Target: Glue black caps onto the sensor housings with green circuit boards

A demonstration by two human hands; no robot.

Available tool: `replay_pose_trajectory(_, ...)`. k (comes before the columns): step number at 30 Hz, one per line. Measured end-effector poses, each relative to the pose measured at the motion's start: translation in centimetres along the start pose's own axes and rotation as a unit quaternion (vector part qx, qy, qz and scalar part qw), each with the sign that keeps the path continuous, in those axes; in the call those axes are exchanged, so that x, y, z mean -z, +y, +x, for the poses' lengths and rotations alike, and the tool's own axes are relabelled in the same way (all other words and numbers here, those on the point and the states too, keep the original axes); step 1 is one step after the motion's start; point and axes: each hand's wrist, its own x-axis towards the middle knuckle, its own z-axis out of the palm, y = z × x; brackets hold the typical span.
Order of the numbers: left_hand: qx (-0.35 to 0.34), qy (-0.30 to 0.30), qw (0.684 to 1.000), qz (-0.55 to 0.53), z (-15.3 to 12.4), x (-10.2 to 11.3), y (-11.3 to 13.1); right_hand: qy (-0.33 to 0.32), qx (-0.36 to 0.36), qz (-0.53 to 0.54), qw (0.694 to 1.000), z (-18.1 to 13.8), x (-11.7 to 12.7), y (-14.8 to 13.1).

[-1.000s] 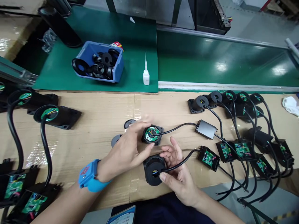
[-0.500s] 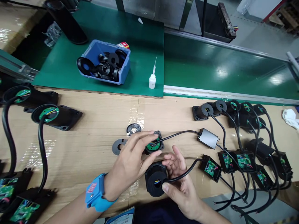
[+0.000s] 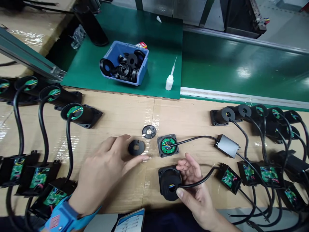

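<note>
My left hand [image 3: 108, 161], with a blue wrist strap [image 3: 62, 216], reaches over the table with thumb and fingers apart around a flat black disc [image 3: 132, 147] that has a slotted centre hole. The disc lies on the table. My right hand [image 3: 193, 187] grips the side of a black cylindrical housing [image 3: 166, 180], its thumb at the front rim by the cable. Coloured wires show in the housing's hole, and its black cable runs right to an open box with a green circuit board [image 3: 228, 178]. Behind stands a square-flanged housing [image 3: 168, 145] with a green round board inside.
A small round black part [image 3: 149, 131] lies beyond the disc. Wired housings stand left [image 3: 84, 115] and right [image 3: 224, 116], their cables leading to circuit boxes. On the green mat are a blue bin [image 3: 142, 75] of black parts and a white dropper bottle [image 3: 169, 82].
My left hand has moved left, from the square-flanged housing to the black disc. My right hand stays at the cylindrical housing. The whole view has shifted, showing more of the left side.
</note>
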Motion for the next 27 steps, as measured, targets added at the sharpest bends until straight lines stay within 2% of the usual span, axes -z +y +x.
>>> replay_pose_trajectory(2, 0.007, -0.004, 1.0, 0.011, 0.3, -0.4, 0.6, 0.001, 0.005, 0.0, 1.0, 0.0, 0.0, 0.0)
replay_pose_trajectory(4, -0.006, -0.024, 0.999, -0.024, 0.5, -0.3, 0.5, 0.002, 0.007, -0.002, 1.0, 0.1, -0.1, 0.0)
replay_pose_trajectory(9, -0.055, -0.034, 0.986, -0.152, 0.9, 1.6, 0.3, -0.003, 0.01, 0.011, 1.0, 0.1, -0.2, -0.1)
replay_pose_trajectory(12, -0.073, -0.017, 0.978, -0.196, 1.9, 3.0, 1.9, -0.007, 0.009, 0.019, 1.0, 0.1, -0.3, -0.1)
replay_pose_trajectory(15, -0.137, -0.018, 0.965, -0.225, 3.7, 3.2, 4.1, -0.01, 0.012, 0.021, 1.0, 0.1, -0.3, -0.1)
replay_pose_trajectory(20, -0.198, -0.014, 0.961, -0.191, 6.1, 1.8, 5.8, -0.023, 0.007, 0.017, 1.0, 0.2, -0.1, -0.2)
replay_pose_trajectory(27, -0.236, -0.044, 0.964, -0.111, 6.5, 1.4, 5.6, -0.031, 0.007, -0.006, 0.999, 0.2, -0.1, 0.0)
